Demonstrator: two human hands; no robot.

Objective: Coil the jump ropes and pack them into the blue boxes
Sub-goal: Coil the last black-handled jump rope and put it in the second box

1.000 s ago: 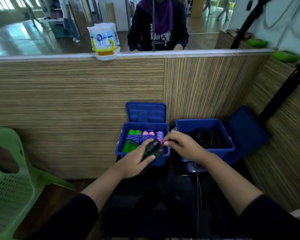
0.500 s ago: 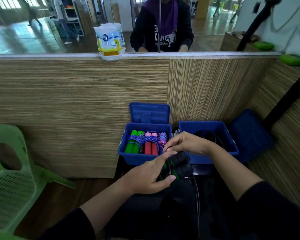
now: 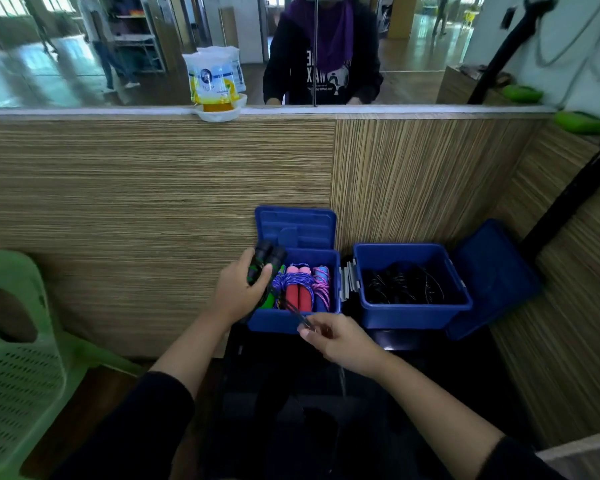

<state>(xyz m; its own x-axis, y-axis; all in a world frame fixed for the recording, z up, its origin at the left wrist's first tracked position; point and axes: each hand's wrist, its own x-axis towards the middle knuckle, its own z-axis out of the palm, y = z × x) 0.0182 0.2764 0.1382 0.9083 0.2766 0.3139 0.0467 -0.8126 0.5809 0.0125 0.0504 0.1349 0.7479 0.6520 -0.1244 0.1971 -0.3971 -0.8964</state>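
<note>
left hand (image 3: 238, 294): I grip both black handles (image 3: 265, 261), over left box (image 3: 284, 320)
right hand (image 3: 340, 337): pinches cord (image 3: 297, 311)
tip: I'd wrap cord tight round handles, keeping tension

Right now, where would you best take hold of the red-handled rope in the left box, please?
Probably the red handles from above: they lie side by side, tops exposed, with the purple cord wrapped round their far end and neighbouring ropes close on both sides in the left box.
</note>
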